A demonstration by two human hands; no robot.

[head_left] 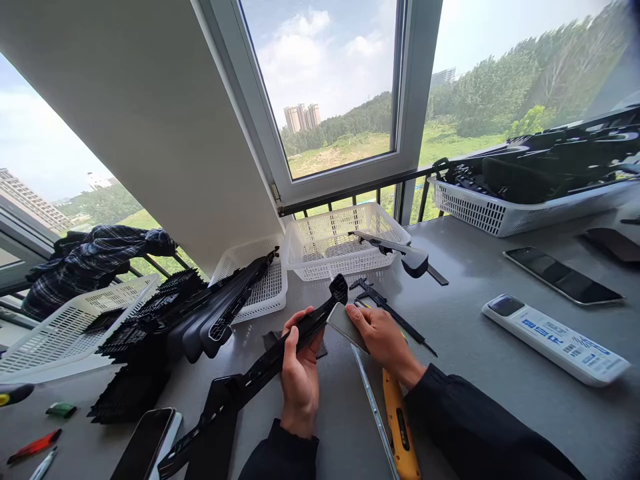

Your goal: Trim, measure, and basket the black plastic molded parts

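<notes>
My left hand (301,383) is wrapped round a long black plastic trim piece (265,362), which slants from the lower left up to a cupped end. In my right hand (383,337) is a flat, light grey rectangular block (344,325), pinched close beside that cupped end; whether the two touch I cannot tell. A black caliper (395,313) lies on the table just beyond my right hand. Under my right wrist are a steel ruler (373,397) and a yellow tool with a dark display (400,427), partly hidden by the hand.
Black plastic parts (200,327) lean on a white basket (260,300) at left. Behind stands another white basket (325,267) with a grey-black part (395,250) across its edge. Phones (565,273) and a white device (555,340) lie right, below a full basket (480,212).
</notes>
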